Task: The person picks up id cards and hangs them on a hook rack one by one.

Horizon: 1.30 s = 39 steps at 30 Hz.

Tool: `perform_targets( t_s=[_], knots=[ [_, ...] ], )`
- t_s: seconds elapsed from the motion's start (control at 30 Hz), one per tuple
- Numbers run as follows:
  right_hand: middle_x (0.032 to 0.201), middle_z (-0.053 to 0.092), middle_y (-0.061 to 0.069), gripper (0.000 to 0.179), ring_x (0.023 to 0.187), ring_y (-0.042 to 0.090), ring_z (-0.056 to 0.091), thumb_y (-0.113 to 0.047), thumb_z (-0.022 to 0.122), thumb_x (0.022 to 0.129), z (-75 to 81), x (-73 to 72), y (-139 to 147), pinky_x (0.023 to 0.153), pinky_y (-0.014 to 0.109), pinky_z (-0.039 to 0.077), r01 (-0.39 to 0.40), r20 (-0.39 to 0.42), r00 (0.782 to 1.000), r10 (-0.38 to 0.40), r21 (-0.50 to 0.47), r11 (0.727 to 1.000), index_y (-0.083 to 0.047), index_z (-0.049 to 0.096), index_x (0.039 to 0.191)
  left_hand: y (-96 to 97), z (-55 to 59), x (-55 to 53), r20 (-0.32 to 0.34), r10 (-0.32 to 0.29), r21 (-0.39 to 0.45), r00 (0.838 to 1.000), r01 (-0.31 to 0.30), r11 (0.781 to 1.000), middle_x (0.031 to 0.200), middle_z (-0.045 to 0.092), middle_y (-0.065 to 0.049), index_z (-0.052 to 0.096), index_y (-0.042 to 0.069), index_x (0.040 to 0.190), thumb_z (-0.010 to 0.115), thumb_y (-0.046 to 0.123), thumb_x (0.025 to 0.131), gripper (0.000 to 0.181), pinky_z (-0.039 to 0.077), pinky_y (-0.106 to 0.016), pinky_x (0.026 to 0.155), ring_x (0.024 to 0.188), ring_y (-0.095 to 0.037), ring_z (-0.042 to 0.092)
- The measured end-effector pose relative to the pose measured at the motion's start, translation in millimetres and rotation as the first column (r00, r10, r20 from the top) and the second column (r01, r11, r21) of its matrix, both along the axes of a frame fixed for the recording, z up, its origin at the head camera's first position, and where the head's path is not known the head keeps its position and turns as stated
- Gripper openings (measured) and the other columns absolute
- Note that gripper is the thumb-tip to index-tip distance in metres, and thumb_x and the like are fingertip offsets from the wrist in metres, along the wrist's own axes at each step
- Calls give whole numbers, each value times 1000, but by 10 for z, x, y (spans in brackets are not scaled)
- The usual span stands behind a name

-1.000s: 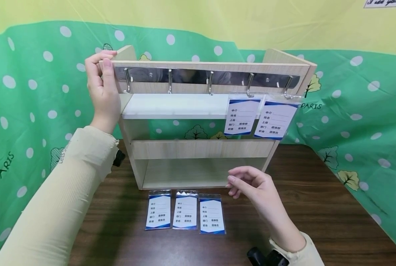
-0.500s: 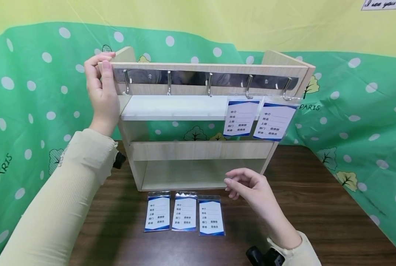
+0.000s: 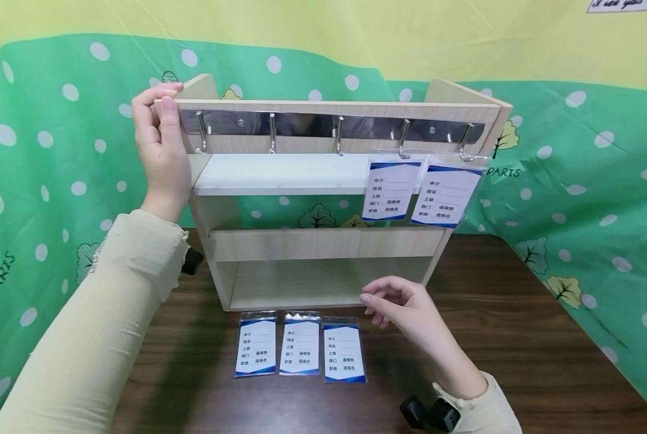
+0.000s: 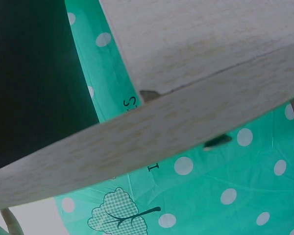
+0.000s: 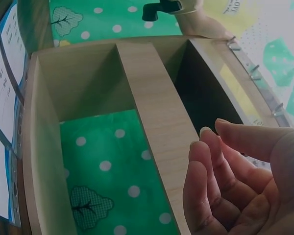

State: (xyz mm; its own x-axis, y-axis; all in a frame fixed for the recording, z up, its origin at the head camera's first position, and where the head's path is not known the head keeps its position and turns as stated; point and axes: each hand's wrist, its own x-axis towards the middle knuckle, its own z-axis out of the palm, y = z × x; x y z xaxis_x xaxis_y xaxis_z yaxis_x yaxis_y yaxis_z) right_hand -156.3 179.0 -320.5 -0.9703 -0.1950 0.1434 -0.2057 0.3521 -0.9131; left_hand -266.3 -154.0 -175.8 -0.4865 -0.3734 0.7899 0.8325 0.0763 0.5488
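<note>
A pale wooden rack (image 3: 323, 244) stands upright, with a shiny metal strip (image 3: 304, 123) of several hooks along its top board. My left hand (image 3: 163, 154) grips the rack's top left corner, its thumb on the front face. From the two rightmost hooks hang a clear-sleeved name badge (image 3: 392, 191) and another badge (image 3: 445, 196). Flat on the table before the rack lie a left badge (image 3: 255, 346), a middle badge (image 3: 299, 348) and a right badge (image 3: 344, 354). My right hand (image 3: 401, 307) hovers near the right badge, fingers loosely curled around nothing; the right wrist view shows its bare palm (image 5: 255, 200).
The dark wooden table (image 3: 518, 337) extends to the right of the rack. A green dotted cloth (image 3: 583, 181) covers the wall behind. The rack has a white shelf (image 3: 280, 175) beneath the hooks and a crossbar lower down.
My right hand has drifted slightly left, closer to the right badge on the table. The left hand keeps its grip on the rack, and the badges stay in place.
</note>
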Motion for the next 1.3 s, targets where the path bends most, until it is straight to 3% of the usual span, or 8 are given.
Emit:
perform_targets(
  t_s=[0.17,0.5,0.7,1.07,1.3],
  knots=[
    [80,68,15,22,62,15,62,-11,70,91,-14,3,-30,59,31,57,-35,0,999,35,-13,999,5,67,105,4,5,16,-13,-10,4,1000,10,1000,114,60,4,55,13,108,39,7,102,18,36,-22,108,114,-17,54],
    [82,69,16,24,65,23,63,-12,72,90,-102,-37,-82,58,29,55,-63,38,997,62,28,998,6,67,104,-7,-4,-20,-12,-9,7,1000,9,1000,115,60,3,56,13,109,38,7,102,19,39,-23,101,108,-15,55],
    [82,65,11,23,66,19,59,-14,72,90,-147,-61,-93,57,28,53,-96,51,994,92,78,992,3,67,104,-15,-16,-31,-5,-14,12,1000,14,1000,117,60,2,55,13,109,38,7,102,20,39,-23,96,106,-14,55],
    [89,63,10,28,75,26,60,-17,73,90,-226,-123,-94,60,29,54,-72,110,992,59,120,990,1,66,109,-27,-29,-52,2,-12,8,1000,12,1000,118,60,2,55,14,110,38,8,103,19,39,-24,95,107,-14,55],
    [92,64,10,31,76,27,60,-20,71,91,-312,-189,-62,61,28,54,-110,121,988,93,141,984,3,65,111,-15,-22,-37,-8,-19,12,1000,19,1000,116,59,2,55,13,110,37,8,103,20,39,-24,94,107,-14,54]
  ],
)
